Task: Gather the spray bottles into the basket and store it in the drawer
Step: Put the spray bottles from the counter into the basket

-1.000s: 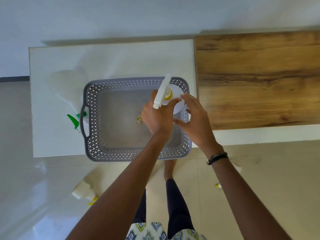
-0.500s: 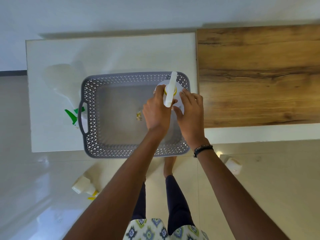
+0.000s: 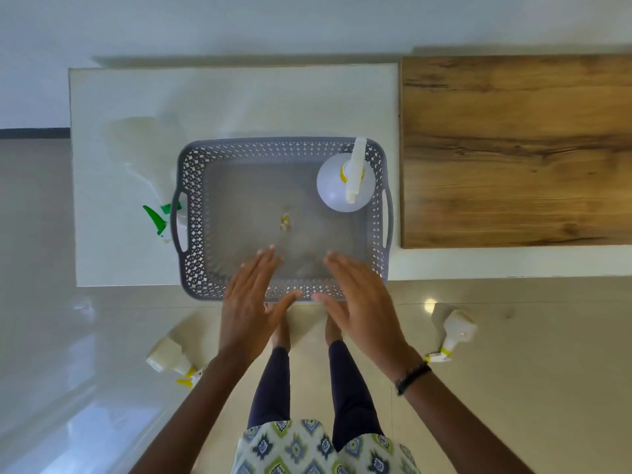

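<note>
Grey perforated plastic basket holds one upright white spray bottle cornered for room, while left hand and right hand hover spread, empty

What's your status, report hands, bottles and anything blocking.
Left hand and right hand open, empty. One spray bottle upright in basket; three outside. Nothing blocking.
</note>
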{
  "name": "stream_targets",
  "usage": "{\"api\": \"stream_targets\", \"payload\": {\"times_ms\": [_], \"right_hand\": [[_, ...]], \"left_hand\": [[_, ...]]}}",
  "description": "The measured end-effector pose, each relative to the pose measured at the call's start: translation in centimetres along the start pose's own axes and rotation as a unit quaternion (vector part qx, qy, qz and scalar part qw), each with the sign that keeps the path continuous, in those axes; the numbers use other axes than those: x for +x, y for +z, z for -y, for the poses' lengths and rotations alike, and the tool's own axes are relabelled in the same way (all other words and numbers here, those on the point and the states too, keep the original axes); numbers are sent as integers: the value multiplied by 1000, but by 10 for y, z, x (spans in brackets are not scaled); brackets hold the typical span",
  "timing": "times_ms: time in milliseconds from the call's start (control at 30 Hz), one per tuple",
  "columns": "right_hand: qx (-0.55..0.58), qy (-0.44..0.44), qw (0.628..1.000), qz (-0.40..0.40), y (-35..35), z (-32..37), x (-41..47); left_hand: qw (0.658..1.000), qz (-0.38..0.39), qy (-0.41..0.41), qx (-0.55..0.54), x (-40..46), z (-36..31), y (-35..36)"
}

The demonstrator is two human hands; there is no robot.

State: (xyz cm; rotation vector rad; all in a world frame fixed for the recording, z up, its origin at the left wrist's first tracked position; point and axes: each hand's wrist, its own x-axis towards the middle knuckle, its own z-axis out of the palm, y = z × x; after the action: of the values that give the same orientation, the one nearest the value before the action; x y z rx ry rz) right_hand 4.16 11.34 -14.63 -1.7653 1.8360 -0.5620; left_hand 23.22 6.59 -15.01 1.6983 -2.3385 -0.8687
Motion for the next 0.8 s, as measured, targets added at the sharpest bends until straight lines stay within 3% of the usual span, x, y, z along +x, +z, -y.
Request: {"api": "stream_targets", "payload": {"times_ms": [67,167,600,800], "right_hand": [[-29,-47,998,44,15,-1,-14],[-35,-50,997,53,27,-8,-13],[-40,-50,998,9,18,-21,90],[-27,-52,998,2,22,-19,105]], "left_hand": [[995,32,61,65,-27,33,0],[987,32,110,112,-31,61,-5],[995,7,48,88,74,67,-38],[994,-4,76,75,95,77,-47]]}}
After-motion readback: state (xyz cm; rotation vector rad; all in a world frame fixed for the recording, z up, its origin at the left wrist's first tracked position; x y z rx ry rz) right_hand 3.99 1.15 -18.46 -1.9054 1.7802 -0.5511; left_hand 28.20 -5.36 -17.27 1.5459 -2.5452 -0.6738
